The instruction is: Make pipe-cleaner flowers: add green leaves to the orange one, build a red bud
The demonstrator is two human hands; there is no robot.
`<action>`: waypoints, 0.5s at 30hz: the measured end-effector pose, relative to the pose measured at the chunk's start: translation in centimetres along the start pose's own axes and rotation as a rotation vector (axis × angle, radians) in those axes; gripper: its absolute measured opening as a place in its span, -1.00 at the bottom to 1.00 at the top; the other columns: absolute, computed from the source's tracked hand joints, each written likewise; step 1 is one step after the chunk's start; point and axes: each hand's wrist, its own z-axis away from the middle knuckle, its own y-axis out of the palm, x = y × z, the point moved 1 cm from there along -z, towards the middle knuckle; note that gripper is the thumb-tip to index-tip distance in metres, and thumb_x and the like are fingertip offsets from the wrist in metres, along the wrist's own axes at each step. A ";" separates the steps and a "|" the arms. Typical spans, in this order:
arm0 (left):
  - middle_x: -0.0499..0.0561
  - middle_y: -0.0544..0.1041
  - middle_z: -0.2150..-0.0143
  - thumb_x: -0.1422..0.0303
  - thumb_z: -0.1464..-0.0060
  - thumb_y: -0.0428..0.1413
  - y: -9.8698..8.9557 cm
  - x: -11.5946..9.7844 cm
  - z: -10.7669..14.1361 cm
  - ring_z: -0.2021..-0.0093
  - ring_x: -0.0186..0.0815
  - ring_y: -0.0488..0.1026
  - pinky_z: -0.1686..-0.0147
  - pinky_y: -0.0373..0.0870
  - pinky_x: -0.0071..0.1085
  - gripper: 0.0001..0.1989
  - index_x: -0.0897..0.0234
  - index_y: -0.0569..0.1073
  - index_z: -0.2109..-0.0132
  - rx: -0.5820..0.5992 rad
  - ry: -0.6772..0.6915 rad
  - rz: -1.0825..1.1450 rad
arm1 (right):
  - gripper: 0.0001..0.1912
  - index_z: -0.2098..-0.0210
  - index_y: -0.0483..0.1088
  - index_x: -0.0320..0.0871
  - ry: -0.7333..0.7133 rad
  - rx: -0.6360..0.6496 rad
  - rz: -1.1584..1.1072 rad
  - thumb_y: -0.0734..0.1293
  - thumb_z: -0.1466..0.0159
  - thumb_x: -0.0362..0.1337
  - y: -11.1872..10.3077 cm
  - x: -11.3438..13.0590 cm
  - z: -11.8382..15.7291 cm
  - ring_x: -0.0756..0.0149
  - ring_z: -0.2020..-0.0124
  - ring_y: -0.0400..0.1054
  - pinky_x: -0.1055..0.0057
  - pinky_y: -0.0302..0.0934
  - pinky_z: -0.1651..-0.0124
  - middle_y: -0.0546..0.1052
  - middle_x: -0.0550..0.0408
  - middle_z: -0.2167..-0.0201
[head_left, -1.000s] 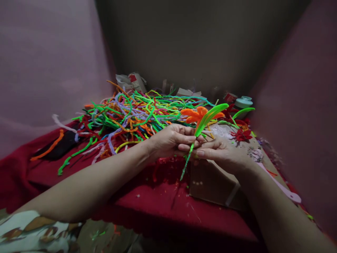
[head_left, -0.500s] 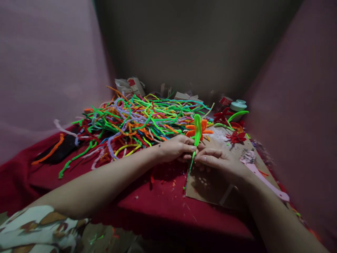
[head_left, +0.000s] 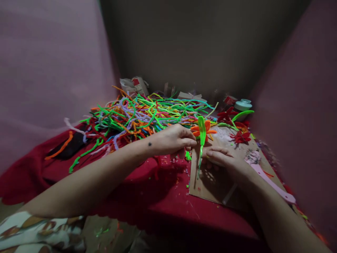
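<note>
Head view: orange-and-green flower (head_left: 202, 131) upright above cardboard (head_left: 210, 189), near its left edge; right hand (head_left: 224, 160) pinches the stem. Left hand (head_left: 177, 138), cardboard's left side, fingers curled; grip can't be told. Fuzzy-wire heap (head_left: 142, 116) beyond, left of cardboard.

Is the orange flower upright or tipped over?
Roughly upright: the orange fuzzy flower stands above its thin green stem, which points down beside the right hand.

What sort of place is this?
Probably an indoor craft workspace: a heap of fuzzy coloured stems on a red cloth, plus a cardboard sheet and a handmade-looking orange flower.
</note>
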 end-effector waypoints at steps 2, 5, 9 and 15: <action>-0.04 0.43 0.53 0.28 -0.09 0.00 -1.4 -0.5 2.5 0.59 -0.45 0.32 0.58 0.17 -0.54 -0.75 0.36 0.48 0.29 -0.020 0.044 -0.212 | -0.68 0.44 0.44 -0.21 -0.004 0.021 0.026 0.27 -0.17 -0.06 -0.1 0.0 0.0 0.42 0.52 0.23 0.48 0.02 0.52 0.44 0.08 0.53; -0.03 0.44 0.49 0.29 -0.12 -0.01 -2.6 0.7 6.1 0.51 -0.42 0.33 0.50 0.17 -0.51 -0.77 0.29 0.48 0.35 -0.001 0.055 -0.572 | -0.70 0.41 0.45 -0.18 0.002 0.023 0.042 0.28 -0.16 -0.05 -0.1 -0.1 0.0 0.40 0.50 0.23 0.47 0.03 0.50 0.43 0.09 0.53; 0.07 0.45 0.30 0.28 -0.11 -0.02 -2.8 4.8 8.9 0.37 -0.27 0.37 0.40 0.22 -0.41 -0.81 0.27 0.42 0.29 -0.179 -0.110 -1.031 | -0.70 0.39 0.45 -0.18 0.010 0.027 0.032 0.31 -0.14 -0.05 -0.1 -0.3 0.1 0.41 0.51 0.22 0.46 0.05 0.48 0.45 0.08 0.51; 0.13 0.45 0.24 0.26 -0.16 -0.14 -2.4 8.1 9.3 0.28 -0.18 0.40 0.36 0.24 -0.36 -0.77 0.27 0.35 0.27 -0.241 -0.276 -1.128 | -0.70 0.41 0.46 -0.17 0.004 0.021 0.060 0.30 -0.15 -0.04 0.0 -0.1 0.1 0.40 0.50 0.24 0.45 0.04 0.48 0.49 0.07 0.48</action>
